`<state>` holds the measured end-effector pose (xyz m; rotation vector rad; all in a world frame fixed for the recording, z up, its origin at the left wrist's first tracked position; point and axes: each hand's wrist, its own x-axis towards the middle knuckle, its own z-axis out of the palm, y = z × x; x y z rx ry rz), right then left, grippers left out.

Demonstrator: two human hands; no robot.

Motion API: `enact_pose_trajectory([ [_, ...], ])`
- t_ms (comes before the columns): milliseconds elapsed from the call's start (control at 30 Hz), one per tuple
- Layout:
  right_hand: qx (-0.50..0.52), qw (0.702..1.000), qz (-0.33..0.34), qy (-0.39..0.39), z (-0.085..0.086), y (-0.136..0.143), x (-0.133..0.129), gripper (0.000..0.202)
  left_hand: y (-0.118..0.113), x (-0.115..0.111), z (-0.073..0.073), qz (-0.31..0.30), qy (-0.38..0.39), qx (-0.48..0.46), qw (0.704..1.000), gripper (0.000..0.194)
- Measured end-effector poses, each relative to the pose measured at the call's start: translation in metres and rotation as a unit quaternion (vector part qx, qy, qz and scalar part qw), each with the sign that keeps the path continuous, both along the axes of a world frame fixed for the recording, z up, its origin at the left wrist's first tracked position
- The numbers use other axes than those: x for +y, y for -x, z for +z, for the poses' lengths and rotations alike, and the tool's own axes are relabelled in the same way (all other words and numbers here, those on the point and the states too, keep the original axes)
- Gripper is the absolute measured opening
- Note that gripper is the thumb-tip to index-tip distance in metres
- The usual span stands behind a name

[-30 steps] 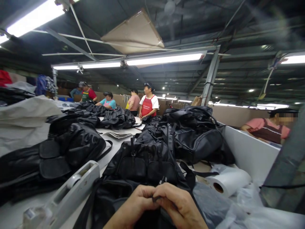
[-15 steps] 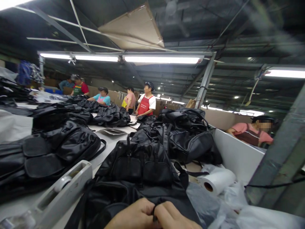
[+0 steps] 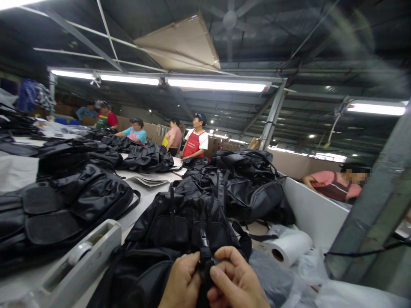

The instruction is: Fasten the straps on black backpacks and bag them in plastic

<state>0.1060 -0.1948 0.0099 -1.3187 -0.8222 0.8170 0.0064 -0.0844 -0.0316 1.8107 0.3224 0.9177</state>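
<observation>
A black backpack [image 3: 154,252] lies in front of me, with two front pockets and narrow straps. Both hands are over its lower middle. My left hand [image 3: 184,276] pinches the left side of a black strap with a buckle [image 3: 204,244]. On the strap's right side, my right hand [image 3: 234,273] has its thumb and fingers closed on the same piece, with the index finger curved above. The strap's lower part is dark and partly hidden between the hands.
More black backpacks [image 3: 93,192] lie at left and in a pile [image 3: 253,188] ahead. A pale metal arm [image 3: 80,261] is at lower left, a plastic roll [image 3: 290,244] at right beside a metal post [image 3: 369,205]. Several people work beyond; one wears a red apron [image 3: 193,144].
Both hands have moved up and come further into view, with the strap and its buckle now showing between them. The right hand's fingers have spread a little. The view has shifted slightly.
</observation>
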Motion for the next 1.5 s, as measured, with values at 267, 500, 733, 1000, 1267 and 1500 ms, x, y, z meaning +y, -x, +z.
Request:
enact_pose_trajectory([
  [267,0.013,0.999,0.029,0.009,0.005,0.0,-0.001,0.061,-0.001,-0.003,-0.003,0.029,-0.094,0.018,0.995,0.025],
  [500,0.014,1.0,-0.002,-0.015,0.003,0.003,0.001,0.052,0.002,-0.003,0.003,0.048,-0.163,0.053,0.984,0.027],
  [733,0.051,0.998,0.009,-0.045,0.003,0.003,0.002,0.055,0.003,0.002,0.009,0.042,-0.198,0.093,0.975,0.028],
  [1000,0.076,0.996,-0.005,-0.041,0.002,0.004,0.001,0.053,0.002,-0.002,0.005,0.082,-0.228,0.119,0.963,0.025],
  [1267,0.096,0.992,-0.047,-0.063,0.0,0.004,0.005,0.054,0.013,0.003,0.006,0.0,-0.114,0.063,0.991,0.041],
  [1500,0.09,0.995,-0.015,-0.041,-0.003,0.002,0.007,0.056,0.018,0.007,0.027,-0.074,0.029,0.036,0.996,0.027],
])
